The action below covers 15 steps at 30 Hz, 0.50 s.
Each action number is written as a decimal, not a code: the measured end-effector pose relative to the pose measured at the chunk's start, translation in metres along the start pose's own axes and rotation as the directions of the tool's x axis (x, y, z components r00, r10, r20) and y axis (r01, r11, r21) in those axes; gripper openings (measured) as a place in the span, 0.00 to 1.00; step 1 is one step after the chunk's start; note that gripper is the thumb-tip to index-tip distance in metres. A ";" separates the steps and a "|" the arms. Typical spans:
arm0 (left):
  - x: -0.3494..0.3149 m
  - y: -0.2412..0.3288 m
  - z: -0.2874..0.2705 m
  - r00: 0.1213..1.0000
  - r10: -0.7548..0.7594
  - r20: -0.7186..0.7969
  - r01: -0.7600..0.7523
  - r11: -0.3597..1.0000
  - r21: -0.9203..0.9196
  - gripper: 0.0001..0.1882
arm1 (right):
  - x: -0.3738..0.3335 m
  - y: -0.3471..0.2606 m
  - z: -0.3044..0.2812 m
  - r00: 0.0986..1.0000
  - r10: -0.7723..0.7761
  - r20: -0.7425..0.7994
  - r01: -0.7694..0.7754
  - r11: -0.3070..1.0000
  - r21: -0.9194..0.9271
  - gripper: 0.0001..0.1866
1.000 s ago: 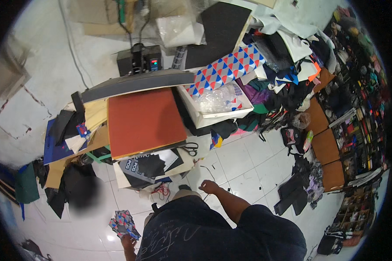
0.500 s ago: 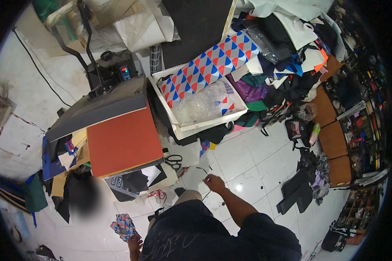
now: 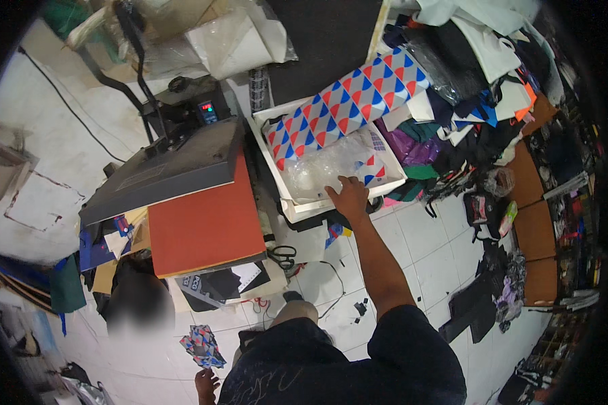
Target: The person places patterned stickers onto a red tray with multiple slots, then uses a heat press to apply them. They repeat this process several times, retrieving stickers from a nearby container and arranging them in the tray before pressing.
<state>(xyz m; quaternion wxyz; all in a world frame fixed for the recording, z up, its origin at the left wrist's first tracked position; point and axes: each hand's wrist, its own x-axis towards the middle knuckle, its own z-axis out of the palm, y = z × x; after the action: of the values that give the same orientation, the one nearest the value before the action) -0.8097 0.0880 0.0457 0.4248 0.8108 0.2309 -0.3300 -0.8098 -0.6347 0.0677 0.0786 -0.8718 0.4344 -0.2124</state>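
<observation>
Over the near rim of a white box (image 3: pixel 289 208) reaches my right hand (image 3: pixel 349 197), fingers apart. Beneath and beside its fingertips lies a clear plastic bag (image 3: pixel 311 177); whether they touch it I cannot tell. A sheet with a red, blue and grey pattern (image 3: pixel 344 101) lies across the back of the box. Low on the left, my left hand (image 3: pixel 207 386) has its fingers loosely spread. Just beyond it is a bunch of patterned pieces (image 3: pixel 203 345) in the same colours, seemingly apart from the hand.
A heat press (image 3: pixel 162 169) with a red-brown lower plate (image 3: pixel 206 223) stands left of the box. Black scissors (image 3: pixel 283 256) lie by its corner. Fabric scraps (image 3: pixel 419 145) are heaped to the right. Dark flat pieces (image 3: pixel 469 310) lie on the tiled floor.
My right hand has moved forward from above the floor near my knee to the white box. My left hand has drawn slightly back from the patterned pieces. The view has shifted a little.
</observation>
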 end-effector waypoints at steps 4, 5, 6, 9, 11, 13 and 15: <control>-0.004 -0.013 -0.001 0.980 0.136 -0.149 -0.131 0.991 0.042 0.11 | -0.026 -0.024 -0.011 0.977 0.093 -0.194 -0.067 0.988 0.139 0.21; -0.010 0.002 0.006 0.966 0.101 -0.239 -0.111 0.993 -0.029 0.10 | -0.035 -0.023 -0.013 0.967 0.090 -0.238 -0.044 0.980 0.192 0.19; -0.021 0.024 0.010 0.953 0.181 -0.241 -0.204 0.976 -0.075 0.09 | -0.047 -0.023 -0.015 0.955 0.092 -0.281 -0.023 0.970 0.241 0.18; -0.054 0.116 0.022 0.872 0.375 -0.316 -0.442 0.879 -0.176 0.11 | -0.095 -0.053 -0.007 0.990 0.018 -0.137 0.057 0.850 0.524 0.12; -0.078 0.180 0.015 0.748 0.533 -0.394 -0.612 0.784 -0.102 0.15 | -0.130 -0.094 -0.020 0.989 -0.145 -0.025 0.126 0.748 0.651 0.07; -0.107 0.239 0.007 0.604 0.631 -0.488 -0.766 0.629 -0.134 0.14 | -0.172 -0.119 -0.017 0.943 -0.311 0.116 0.127 0.663 0.738 0.09; -0.142 0.284 -0.014 0.202 0.863 -0.462 -0.978 0.150 -0.147 0.16 | -0.199 -0.159 -0.046 0.817 -0.457 0.353 0.049 0.664 0.746 0.10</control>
<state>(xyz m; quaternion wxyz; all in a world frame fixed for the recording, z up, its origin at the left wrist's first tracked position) -0.7149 -0.0646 0.3080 0.6600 0.7025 -0.2009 0.1746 -0.8207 -0.3775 0.0998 0.4877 -0.8499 0.1503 -0.1314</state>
